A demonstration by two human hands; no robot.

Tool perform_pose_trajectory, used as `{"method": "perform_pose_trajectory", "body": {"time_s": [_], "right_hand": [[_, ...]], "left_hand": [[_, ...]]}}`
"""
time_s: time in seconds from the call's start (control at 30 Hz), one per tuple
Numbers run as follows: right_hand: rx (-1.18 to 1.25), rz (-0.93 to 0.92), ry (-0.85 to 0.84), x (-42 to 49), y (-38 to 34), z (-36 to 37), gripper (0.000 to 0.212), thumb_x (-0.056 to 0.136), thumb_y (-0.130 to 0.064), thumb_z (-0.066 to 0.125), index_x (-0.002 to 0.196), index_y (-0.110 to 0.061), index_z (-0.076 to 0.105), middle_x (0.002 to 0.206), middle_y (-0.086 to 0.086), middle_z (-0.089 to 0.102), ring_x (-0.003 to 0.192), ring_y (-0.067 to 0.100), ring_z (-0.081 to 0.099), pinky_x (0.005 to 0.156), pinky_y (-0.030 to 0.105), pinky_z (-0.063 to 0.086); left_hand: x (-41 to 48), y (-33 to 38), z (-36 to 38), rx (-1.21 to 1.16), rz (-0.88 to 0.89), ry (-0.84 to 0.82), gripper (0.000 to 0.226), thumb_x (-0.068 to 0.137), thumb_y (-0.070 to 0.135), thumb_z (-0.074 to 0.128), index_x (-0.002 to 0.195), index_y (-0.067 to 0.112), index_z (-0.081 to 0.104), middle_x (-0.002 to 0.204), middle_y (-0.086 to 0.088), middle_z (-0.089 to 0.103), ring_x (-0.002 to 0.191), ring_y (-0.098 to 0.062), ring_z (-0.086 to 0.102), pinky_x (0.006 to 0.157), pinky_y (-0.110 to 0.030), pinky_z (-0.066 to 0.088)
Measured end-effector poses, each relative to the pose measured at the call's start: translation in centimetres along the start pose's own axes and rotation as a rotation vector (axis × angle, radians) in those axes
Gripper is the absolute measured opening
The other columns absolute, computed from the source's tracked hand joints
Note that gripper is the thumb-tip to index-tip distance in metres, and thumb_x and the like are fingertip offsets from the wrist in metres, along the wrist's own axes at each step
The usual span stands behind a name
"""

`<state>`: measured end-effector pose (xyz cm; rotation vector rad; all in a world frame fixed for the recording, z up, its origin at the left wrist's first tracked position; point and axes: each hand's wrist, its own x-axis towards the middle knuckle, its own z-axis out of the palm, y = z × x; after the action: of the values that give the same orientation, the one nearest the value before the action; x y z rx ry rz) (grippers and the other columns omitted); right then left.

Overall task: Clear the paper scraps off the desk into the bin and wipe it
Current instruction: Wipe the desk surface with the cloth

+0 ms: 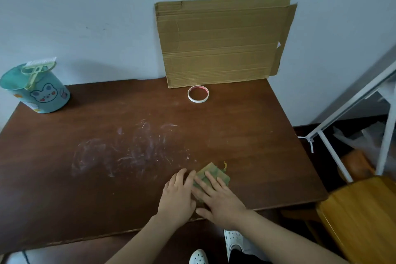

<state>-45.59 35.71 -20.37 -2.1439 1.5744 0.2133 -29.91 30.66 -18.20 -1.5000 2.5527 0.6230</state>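
Observation:
A folded green cloth lies on the brown desk near its front edge. My right hand rests flat on the cloth, fingers spread and pressing down. My left hand lies flat beside it, fingertips touching the cloth's left edge. White smears streak the middle of the desk. A teal bin with a cartoon face stands at the back left corner, a pale green small brush clipped on its rim. No paper scraps show on the desk.
A cardboard sheet leans on the wall at the back of the desk, with a white and red tape ring in front of it. A white metal frame and a yellow wooden stool stand to the right.

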Motion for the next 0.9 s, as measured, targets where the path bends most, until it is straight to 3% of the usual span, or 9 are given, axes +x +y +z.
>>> {"method": "perform_pose_trajectory", "body": {"time_s": [0.13, 0.23, 0.37, 0.57, 0.6, 0.67, 0.73, 0.8, 0.9], "right_hand": [[-0.185, 0.02, 0.098, -3.6, 1.8, -0.1, 0.055, 0.093, -0.057, 0.022, 0.144, -0.037, 0.032, 0.155, -0.014, 0.014, 0.145, 0.023, 0.012, 0.114, 0.044, 0.012], [-0.025, 0.094, 0.076, -2.3, 3.7, -0.3, 0.06, 0.096, -0.057, 0.022, 0.15, -0.035, 0.007, 0.153, -0.017, -0.017, 0.143, 0.018, -0.02, 0.113, 0.035, -0.012], [0.033, 0.27, 0.079, 1.3, 2.7, -1.1, 0.065, 0.095, -0.06, 0.019, 0.15, -0.03, -0.001, 0.156, -0.007, -0.018, 0.142, 0.023, -0.023, 0.115, 0.04, -0.006], [-0.027, 0.098, 0.045, -0.7, -1.4, 1.1, 0.07, 0.09, -0.063, 0.014, 0.15, -0.029, 0.004, 0.156, -0.006, -0.015, 0.14, 0.026, -0.026, 0.111, 0.042, -0.015], [-0.053, 0.057, 0.054, -1.8, -1.7, 1.5, 0.069, 0.089, -0.063, 0.015, 0.15, -0.029, 0.012, 0.157, -0.007, -0.007, 0.142, 0.027, -0.019, 0.111, 0.044, -0.011], [-0.142, 0.023, 0.046, -4.1, -1.7, 2.3, 0.062, 0.089, -0.061, 0.024, 0.141, -0.031, 0.039, 0.153, -0.005, 0.026, 0.142, 0.027, 0.019, 0.111, 0.046, 0.021], [-0.162, 0.099, 0.083, -6.0, -1.0, 2.6, 0.057, 0.087, -0.061, 0.028, 0.132, -0.034, 0.052, 0.143, -0.008, 0.045, 0.132, 0.022, 0.043, 0.102, 0.039, 0.041], [-0.123, 0.198, 0.083, -6.9, 0.2, 2.2, 0.058, 0.089, -0.06, 0.025, 0.137, -0.034, 0.045, 0.149, -0.009, 0.036, 0.136, 0.023, 0.036, 0.11, 0.037, 0.031], [-0.038, 0.313, 0.127, -5.5, 3.0, 2.0, 0.063, 0.092, -0.062, 0.011, 0.149, -0.035, 0.006, 0.155, -0.013, -0.012, 0.145, 0.022, -0.01, 0.115, 0.036, -0.005]], "left_hand": [[-0.1, 0.6, 0.7, 0.008, 0.045, -0.005, 0.069, 0.087, 0.022, 0.045, 0.149, 0.025, 0.015, 0.154, 0.001, 0.012, 0.142, -0.018, 0.012, 0.115, -0.033, 0.018], [-0.5, 0.8, 1.0, 0.0, 0.046, 0.005, 0.07, 0.086, 0.023, 0.046, 0.149, 0.025, 0.014, 0.153, 0.002, 0.012, 0.142, -0.017, 0.012, 0.115, -0.033, 0.018], [-1.4, 0.0, 1.2, -0.031, -0.002, 0.01, 0.071, 0.087, 0.026, 0.047, 0.149, 0.025, 0.013, 0.154, 0.003, 0.012, 0.142, -0.017, 0.012, 0.115, -0.033, 0.018], [-2.5, -0.2, 1.8, -0.075, -0.041, 0.068, 0.062, 0.088, 0.027, 0.043, 0.146, 0.027, 0.02, 0.151, 0.002, 0.02, 0.14, -0.016, 0.02, 0.113, -0.032, 0.021], [-2.5, 0.0, 1.9, -0.075, -0.031, 0.074, 0.06, 0.09, 0.029, 0.042, 0.146, 0.027, 0.021, 0.151, 0.002, 0.02, 0.14, -0.016, 0.02, 0.113, -0.032, 0.021], [-2.4, 0.5, 2.2, -0.065, -0.002, 0.081, 0.057, 0.094, 0.035, 0.04, 0.147, 0.027, 0.021, 0.151, 0.003, 0.021, 0.14, -0.015, 0.02, 0.113, -0.032, 0.021], [-2.4, 1.2, 2.5, -0.062, 0.03, 0.077, 0.058, 0.093, 0.034, 0.04, 0.147, 0.027, 0.021, 0.151, 0.003, 0.021, 0.14, -0.015, 0.02, 0.113, -0.031, 0.021], [-2.4, 1.8, 2.6, -0.057, 0.059, 0.075, 0.059, 0.091, 0.031, 0.04, 0.147, 0.026, 0.021, 0.15, 0.002, 0.02, 0.139, -0.015, 0.019, 0.113, -0.031, 0.02], [-2.6, 2.2, 2.5, -0.048, 0.085, 0.079, 0.06, 0.091, 0.03, 0.04, 0.147, 0.025, 0.02, 0.151, 0.002, 0.02, 0.139, -0.015, 0.018, 0.113, -0.03, 0.02]]}}
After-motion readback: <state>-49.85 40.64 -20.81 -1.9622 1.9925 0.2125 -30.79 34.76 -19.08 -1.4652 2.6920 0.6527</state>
